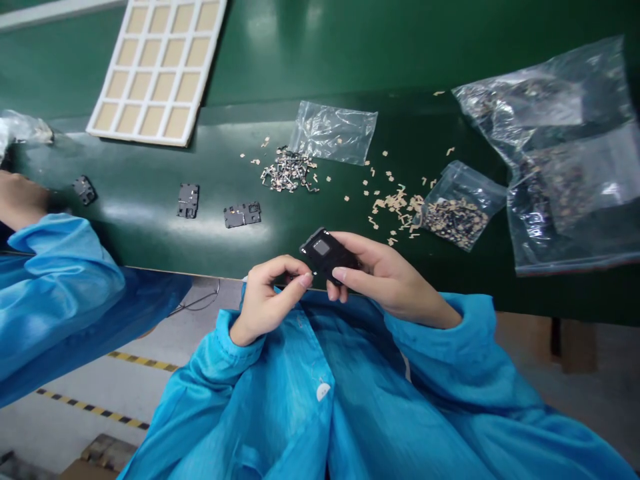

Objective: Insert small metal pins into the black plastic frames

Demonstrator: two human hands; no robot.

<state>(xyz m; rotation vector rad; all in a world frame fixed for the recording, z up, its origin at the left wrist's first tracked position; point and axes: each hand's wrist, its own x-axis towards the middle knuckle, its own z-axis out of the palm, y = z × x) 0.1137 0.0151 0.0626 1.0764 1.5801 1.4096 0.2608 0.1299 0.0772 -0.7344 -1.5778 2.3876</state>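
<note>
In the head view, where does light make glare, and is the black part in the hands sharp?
Head view: pale glare lies along the green bench mat, bright highlights sit on the large plastic bag; the black part looks fairly sharp, without clear motion blur.

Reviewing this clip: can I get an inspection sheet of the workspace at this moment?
surface: green bench
job's things: black module gripped in right hand; left hand pinches at its edge
clutter: beige pieces, dark pile, plastic bags, black plates, white tray
grippers: nothing seen; bare hands only
cables: thin wire below the bench edge
surroundings: co-worker's blue sleeve, floor with hazard tape, cardboard
</note>
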